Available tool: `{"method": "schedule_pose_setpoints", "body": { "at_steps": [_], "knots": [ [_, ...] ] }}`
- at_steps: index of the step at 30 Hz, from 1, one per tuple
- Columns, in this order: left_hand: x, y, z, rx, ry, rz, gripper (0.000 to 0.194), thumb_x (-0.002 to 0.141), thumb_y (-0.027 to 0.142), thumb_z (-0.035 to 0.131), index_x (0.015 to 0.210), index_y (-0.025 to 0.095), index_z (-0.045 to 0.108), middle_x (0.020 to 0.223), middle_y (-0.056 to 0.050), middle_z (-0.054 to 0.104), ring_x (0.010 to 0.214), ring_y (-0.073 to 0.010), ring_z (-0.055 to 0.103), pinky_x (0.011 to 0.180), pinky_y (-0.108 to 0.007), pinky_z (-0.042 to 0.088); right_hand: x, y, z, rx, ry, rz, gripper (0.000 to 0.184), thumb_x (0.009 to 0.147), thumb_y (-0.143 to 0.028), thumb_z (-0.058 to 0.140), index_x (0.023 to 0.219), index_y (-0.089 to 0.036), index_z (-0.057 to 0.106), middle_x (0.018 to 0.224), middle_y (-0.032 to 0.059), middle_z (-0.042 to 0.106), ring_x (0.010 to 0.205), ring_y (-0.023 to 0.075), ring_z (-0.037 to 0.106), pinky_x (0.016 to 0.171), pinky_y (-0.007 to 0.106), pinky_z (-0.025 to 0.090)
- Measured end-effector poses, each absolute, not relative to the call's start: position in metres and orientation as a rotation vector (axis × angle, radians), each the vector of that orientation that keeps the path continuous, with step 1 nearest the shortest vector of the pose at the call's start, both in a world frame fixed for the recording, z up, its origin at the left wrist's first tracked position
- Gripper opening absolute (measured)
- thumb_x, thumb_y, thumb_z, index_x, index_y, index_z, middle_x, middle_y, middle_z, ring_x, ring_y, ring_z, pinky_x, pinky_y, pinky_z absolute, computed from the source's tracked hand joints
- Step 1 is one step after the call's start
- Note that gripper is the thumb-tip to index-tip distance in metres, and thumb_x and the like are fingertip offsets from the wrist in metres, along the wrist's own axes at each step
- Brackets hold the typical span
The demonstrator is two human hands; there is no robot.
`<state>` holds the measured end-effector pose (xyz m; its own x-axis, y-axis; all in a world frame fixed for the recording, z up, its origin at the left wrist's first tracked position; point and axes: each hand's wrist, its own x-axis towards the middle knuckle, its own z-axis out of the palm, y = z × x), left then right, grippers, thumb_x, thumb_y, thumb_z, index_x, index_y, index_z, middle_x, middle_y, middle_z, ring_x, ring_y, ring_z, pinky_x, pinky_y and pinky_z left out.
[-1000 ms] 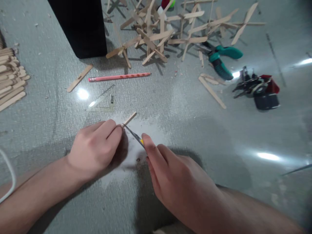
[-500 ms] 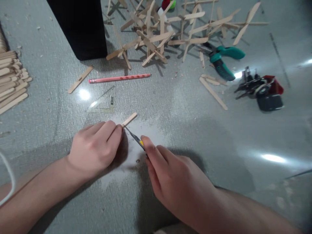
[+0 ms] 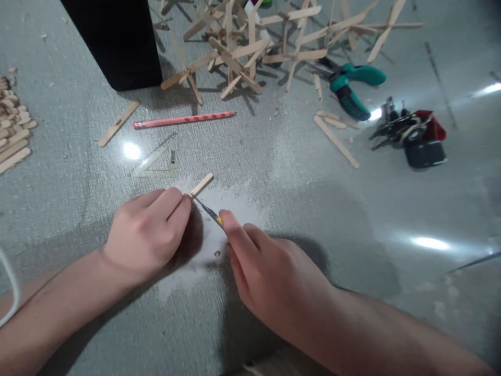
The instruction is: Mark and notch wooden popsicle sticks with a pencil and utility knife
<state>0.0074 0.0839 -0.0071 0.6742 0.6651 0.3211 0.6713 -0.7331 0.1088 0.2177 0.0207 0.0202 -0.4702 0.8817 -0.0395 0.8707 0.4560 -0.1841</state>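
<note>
My left hand [image 3: 146,235] is closed, pressing a wooden craft stick [image 3: 202,185] down on the grey table; only the stick's far end shows past the fingers. My right hand [image 3: 270,274] is closed around a small yellow-handled craft knife [image 3: 211,213]. The blade tip touches the stick right beside my left fingertips. Pale dust covers the table under the stick.
A pink pencil [image 3: 183,120], a clear set square [image 3: 158,163] and a loose stick [image 3: 118,123] lie beyond my hands. A heap of glued stick crosses [image 3: 250,47], teal pliers [image 3: 350,89], a black box [image 3: 113,42] and a red-black tool [image 3: 417,137] sit farther back. Stacked sticks [image 3: 13,130] line the left edge.
Both hands stay on the stick and knife. The view has shifted slightly, so everything sits a little higher and further left in the picture.
</note>
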Motion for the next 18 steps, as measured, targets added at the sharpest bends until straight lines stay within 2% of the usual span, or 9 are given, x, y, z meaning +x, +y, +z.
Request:
{"method": "schedule_pose_setpoints", "body": {
  "at_steps": [6,18],
  "knots": [
    [0.0066,0.0856,-0.0069,-2.854,-1.225,-0.527,0.031,0.100,0.007,0.045,0.072,0.021,0.046,0.070,0.002,0.045,0.062,-0.0151,0.032,0.057,-0.032,0.024,0.2196,0.0224,0.0121,-1.556,-2.611,0.240,0.044,0.098,-0.012,0.039,0.138,-0.002,0.055,0.074,0.0038,0.064,0.045,0.0166,0.058,0.040,0.029,0.039],
    [0.0040,0.0879,-0.0088,-2.782,-1.280,-0.534,0.029,0.099,0.009,0.051,0.073,0.021,0.053,0.070,0.001,0.057,0.059,-0.0143,0.041,0.055,-0.031,0.028,0.2171,0.0263,0.0094,-1.538,-2.588,0.241,0.043,0.099,-0.012,0.038,0.138,-0.002,0.054,0.078,0.0063,0.069,0.045,0.0163,0.058,0.039,0.030,0.040]
  ]
}}
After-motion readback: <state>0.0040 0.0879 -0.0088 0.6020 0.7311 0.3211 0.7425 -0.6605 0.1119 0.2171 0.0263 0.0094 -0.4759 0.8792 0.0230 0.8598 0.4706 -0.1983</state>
